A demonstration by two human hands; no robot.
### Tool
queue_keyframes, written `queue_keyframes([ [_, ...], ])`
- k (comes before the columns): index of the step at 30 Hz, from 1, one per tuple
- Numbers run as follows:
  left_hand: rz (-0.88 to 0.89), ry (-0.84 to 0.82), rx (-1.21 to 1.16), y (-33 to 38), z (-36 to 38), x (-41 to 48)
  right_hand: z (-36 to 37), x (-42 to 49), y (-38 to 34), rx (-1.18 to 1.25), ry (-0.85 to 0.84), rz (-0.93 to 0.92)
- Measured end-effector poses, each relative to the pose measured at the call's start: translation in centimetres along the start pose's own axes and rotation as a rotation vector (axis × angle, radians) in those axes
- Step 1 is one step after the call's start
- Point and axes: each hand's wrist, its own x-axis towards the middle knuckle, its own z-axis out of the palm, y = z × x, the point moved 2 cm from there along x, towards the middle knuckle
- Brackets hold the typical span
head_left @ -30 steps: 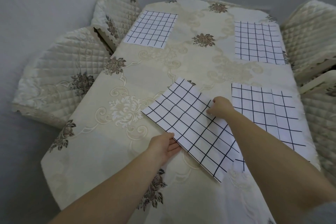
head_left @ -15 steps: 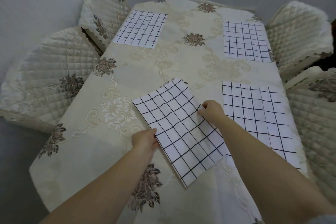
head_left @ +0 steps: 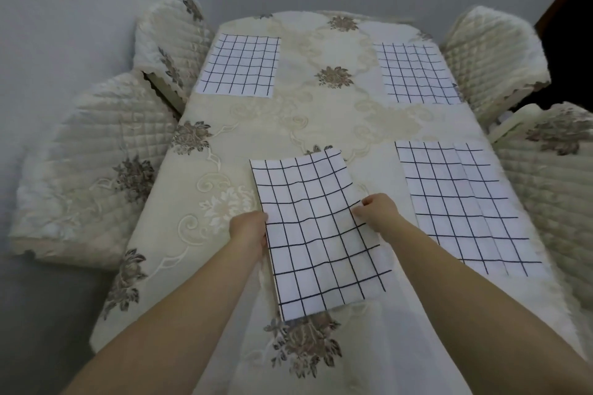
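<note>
A white placemat with a black grid (head_left: 316, 228) lies near the front middle of the table (head_left: 308, 125), which wears a cream floral cloth. My left hand (head_left: 248, 231) grips the mat's left edge, its fingertips hidden under the mat. My right hand (head_left: 378, 212) pinches the right edge with curled fingers. The mat runs almost straight along the table, its near end by the front edge.
Three more grid placemats lie flat: far left (head_left: 239, 66), far right (head_left: 417, 74) and near right (head_left: 462, 205). Quilted chairs stand at the left (head_left: 90, 170) and right (head_left: 494, 58) sides. A grey wall is behind, a dark door at the right.
Both hands have turned the near mat from a diagonal to nearly straight and shifted it left and toward the front. The camera has moved too.
</note>
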Motion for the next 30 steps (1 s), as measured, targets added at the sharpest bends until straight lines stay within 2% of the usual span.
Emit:
queue_keyframes([
  [9,0.126,-0.126,0.111,5.8,-6.1,3.3,5.6,-2.1,-3.3,0.169,0.025,0.129],
  [19,0.194,-0.106,0.126,11.4,-11.6,8.3,12.5,-1.3,-9.4,0.218,0.023,0.093],
  [30,0.221,-0.055,0.156,14.5,-12.8,15.9,14.2,1.6,-13.5,0.217,0.002,0.055],
])
